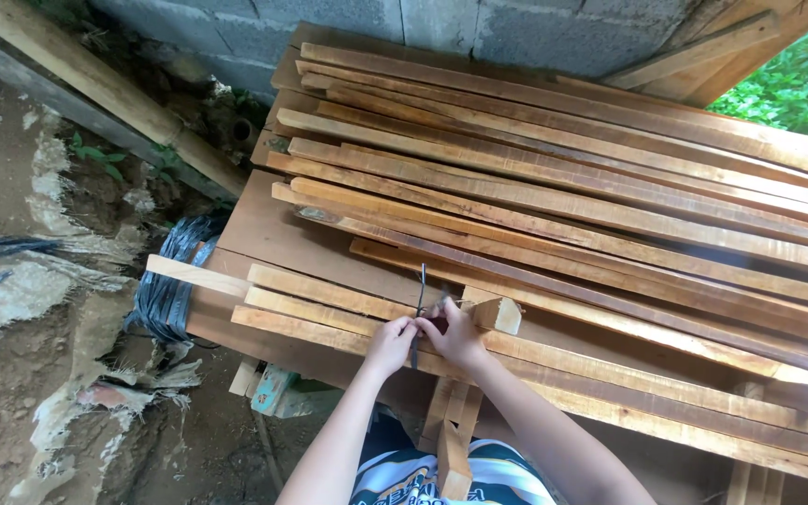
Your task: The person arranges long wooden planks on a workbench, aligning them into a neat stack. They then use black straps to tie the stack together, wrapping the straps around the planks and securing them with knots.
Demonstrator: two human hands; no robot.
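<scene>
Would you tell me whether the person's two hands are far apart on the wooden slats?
No, the left hand and right hand sit close together around a thin dark strip over the wooden slats.

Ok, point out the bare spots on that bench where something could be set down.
One bare patch of the bench board: between its left edge and the ends of the stacked slats. Crowded elsewhere: slats cover the right and back, and the left hand and right hand work the front slats.

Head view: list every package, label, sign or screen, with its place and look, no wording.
No packages, signs or screens show.
Printed lettering on the person's green, white and black shirt, bottom centre: pale block letters, partly hidden.
Bundle of dark strapping, left of the long brown wooden slats: unlabelled.
</scene>
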